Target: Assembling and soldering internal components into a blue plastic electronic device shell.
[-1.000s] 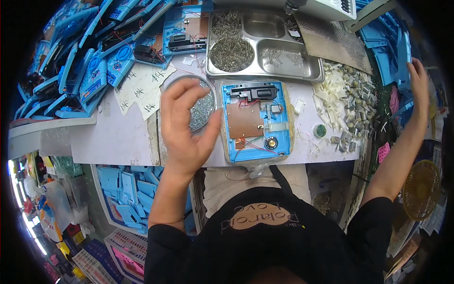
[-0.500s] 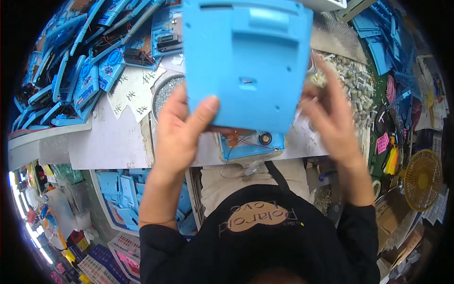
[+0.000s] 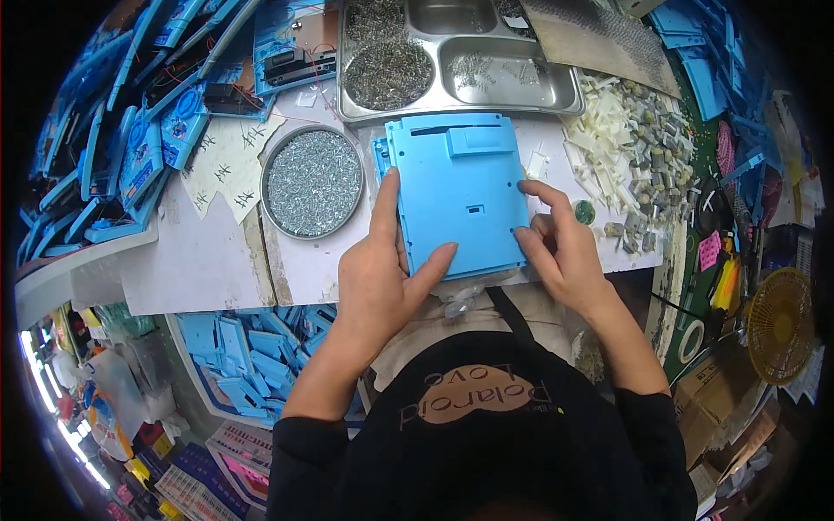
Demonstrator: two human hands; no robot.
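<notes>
A blue plastic back cover (image 3: 465, 187) lies face up before me, over another blue shell part that peeks out at its upper left. Screw holes, a small slot and a raised block show on the cover. My left hand (image 3: 382, 265) is closed on its left side, thumb on the lower face and index finger along the edge. My right hand (image 3: 560, 256) pinches the right edge with thumb and bent index finger. What lies inside, between the two parts, is hidden.
A round dish of small metal screws (image 3: 313, 182) stands left. Behind is a steel compartment tray (image 3: 347, 108) with springs and small metal parts. Motors (image 3: 638, 143) and white plastic pieces are heaped right. Blue shells (image 3: 139, 148) pile up far left; a bin below holds more blue parts (image 3: 252, 352).
The cover has come down from close to the camera onto the lower shell part, uncovering the steel tray. My right hand has moved in to its right edge.
</notes>
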